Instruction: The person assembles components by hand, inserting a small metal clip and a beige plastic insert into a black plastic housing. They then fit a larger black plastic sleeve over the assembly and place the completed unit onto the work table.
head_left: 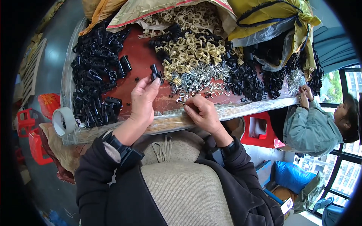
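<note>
Two bare hands work at the near edge of a red table (141, 62) heaped with small parts. At ten o'clock of the left hand (142, 101), its fingertips pinch a black plastic clip (155, 72) by the lower end; the piece looks light, stiff and easy to hold by its body. Toward three o'clock, the right hand (202, 113) closes its grip on a small metal hook (181, 99), seemingly thin, hard and slippery, best taken at its shank. Piles of black clips (96, 67), beige clips (188, 51) and metal hooks (203, 77) lie beyond.
</note>
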Tool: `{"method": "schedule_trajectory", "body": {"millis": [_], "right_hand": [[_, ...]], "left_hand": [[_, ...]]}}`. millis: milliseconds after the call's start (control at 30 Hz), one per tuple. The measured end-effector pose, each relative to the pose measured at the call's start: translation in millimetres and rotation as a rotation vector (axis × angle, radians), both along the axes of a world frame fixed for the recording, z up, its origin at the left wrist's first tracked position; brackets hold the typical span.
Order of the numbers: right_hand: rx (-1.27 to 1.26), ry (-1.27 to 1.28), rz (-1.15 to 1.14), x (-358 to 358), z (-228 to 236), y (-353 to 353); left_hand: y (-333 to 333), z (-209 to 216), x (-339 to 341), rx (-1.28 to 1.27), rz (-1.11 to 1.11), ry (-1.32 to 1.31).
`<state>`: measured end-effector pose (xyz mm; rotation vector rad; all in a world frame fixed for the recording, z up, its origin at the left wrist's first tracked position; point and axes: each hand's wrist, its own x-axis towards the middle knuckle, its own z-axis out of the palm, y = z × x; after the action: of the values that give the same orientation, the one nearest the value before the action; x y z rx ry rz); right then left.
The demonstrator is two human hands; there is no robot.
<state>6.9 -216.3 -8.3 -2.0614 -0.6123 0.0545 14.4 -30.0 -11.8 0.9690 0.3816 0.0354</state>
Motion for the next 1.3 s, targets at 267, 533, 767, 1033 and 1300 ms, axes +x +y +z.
{"method": "schedule_trajectory", "body": {"millis": [267, 533, 767, 1033, 1300], "right_hand": [[-0.27, -0.183, 0.09, 0.4, 0.7, 9.7], [-0.229, -0.273, 0.061, 12.9, -7.0, -0.6], [-0.017, -0.213, -0.029, 19.2, -17.9, -10.2], [0.09, -0.218, -0.035, 19.3, -20.4, -14.1], [0.154, -0.185, -0.037, 18.7, -21.7, -13.9]], "left_hand": [[1.3, 5.2, -15.7, -0.067, -0.271, 0.209], [-12.4, -2.3, -6.9, -0.059, -0.373, 0.202], [-21.6, 1.3, 3.2, 0.019, -0.429, 0.205], [-28.2, -2.3, 8.6, 0.042, -0.426, 0.173], [-26.5, -2.3, 7.1, 0.019, -0.447, 0.17]]}}
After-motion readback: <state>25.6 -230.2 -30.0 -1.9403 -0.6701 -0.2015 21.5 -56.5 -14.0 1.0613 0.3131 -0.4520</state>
